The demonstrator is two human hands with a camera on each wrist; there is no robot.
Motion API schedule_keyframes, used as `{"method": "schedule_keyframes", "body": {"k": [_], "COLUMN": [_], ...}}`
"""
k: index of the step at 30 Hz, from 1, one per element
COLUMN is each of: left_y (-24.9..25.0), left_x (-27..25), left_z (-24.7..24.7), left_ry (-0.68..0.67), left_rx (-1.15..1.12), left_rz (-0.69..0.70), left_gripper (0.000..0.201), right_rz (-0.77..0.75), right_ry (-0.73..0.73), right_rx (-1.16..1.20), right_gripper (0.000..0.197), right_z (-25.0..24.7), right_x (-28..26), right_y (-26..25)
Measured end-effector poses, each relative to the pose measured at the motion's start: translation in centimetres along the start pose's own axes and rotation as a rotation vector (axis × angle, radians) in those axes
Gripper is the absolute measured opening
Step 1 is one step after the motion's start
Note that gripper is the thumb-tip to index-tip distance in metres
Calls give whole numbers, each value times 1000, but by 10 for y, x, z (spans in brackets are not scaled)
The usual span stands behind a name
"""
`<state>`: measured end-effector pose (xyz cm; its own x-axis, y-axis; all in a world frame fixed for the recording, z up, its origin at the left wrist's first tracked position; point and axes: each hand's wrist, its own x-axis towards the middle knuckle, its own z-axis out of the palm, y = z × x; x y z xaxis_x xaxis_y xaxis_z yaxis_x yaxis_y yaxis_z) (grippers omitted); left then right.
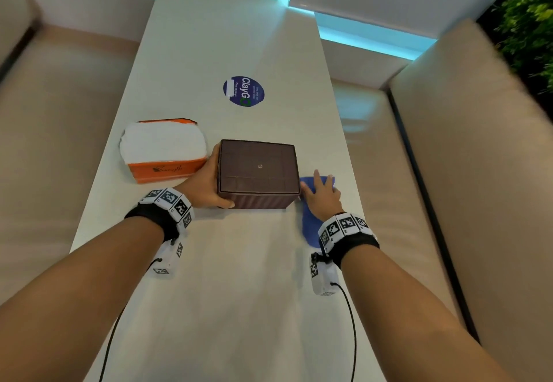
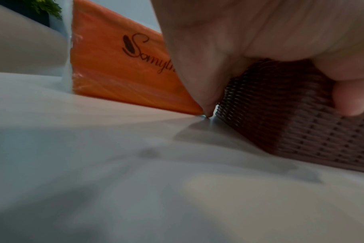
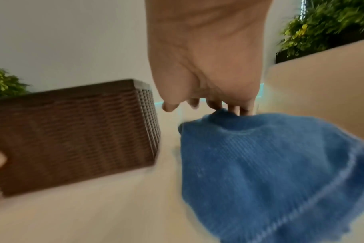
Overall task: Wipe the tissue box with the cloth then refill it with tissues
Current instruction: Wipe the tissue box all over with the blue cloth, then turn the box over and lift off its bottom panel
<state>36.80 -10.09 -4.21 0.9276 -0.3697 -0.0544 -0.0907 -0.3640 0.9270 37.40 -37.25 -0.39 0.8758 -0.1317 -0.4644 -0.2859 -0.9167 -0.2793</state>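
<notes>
Now left hand (image 1: pixel 206 182) clasping the woven brown tissue box (image 1: pixel 258 173), right hand (image 1: pixel 321 197) flat, fingers spread, on ribbed blue cloth (image 1: pixel 309 226).

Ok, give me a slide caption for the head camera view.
Left hand steadies the brown tissue box while the right hand reaches onto the blue cloth.
</notes>
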Motion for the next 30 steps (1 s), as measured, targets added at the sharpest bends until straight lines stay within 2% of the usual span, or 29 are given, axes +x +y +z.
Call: {"method": "schedule_keyframes", "body": {"k": [7,11,15,16,18,20,21,22,24,26,27,30], "left_y": [-7,-6,-3,-3,-3,-2,-3,-4,-5,-8,-7,-10], "left_x": [13,18,20,21,21,21,21,22,23,23,23,26], "left_z": [-11,-16,-19,-19,-18,-19,-20,-20,-20,-19,-18,-17], "left_ry": [19,25,8,1,-1,-8,-10,-8,9,51,58,41], "left_rx": [96,129,138,132,133,133,140,154,187,241,256,229], "left_rz": [-19,-14,-38,-46,-61,-66,-69,-73,-91,-113,-122,-150], "left_gripper": [130,130,130,131,134,136,136,135,134,142,147,139], "right_rz": [67,66,98,78,50,-1,-80,-189,-407,-483,-511,-552], "right_ry": [52,3,-221,-220,-109,42,66,29,-136,-232,-225,-163], "right_rx": [-219,-278,-367,-400,-371,-230,-213,-240,-414,-574,-634,-759], "right_gripper": [74,69,65,61,46,45,52,63,95,122,129,137], "right_z": [48,49,-7,-27,-65,-83,-83,-80,-60,-33,-21,-5], "right_x": [-3,-1,15,21,24,18,15,8,-5,-2,1,4], "right_y": [10,8,-8,-17,-52,-93,-114,-136,-168,-181,-185,-190]}}
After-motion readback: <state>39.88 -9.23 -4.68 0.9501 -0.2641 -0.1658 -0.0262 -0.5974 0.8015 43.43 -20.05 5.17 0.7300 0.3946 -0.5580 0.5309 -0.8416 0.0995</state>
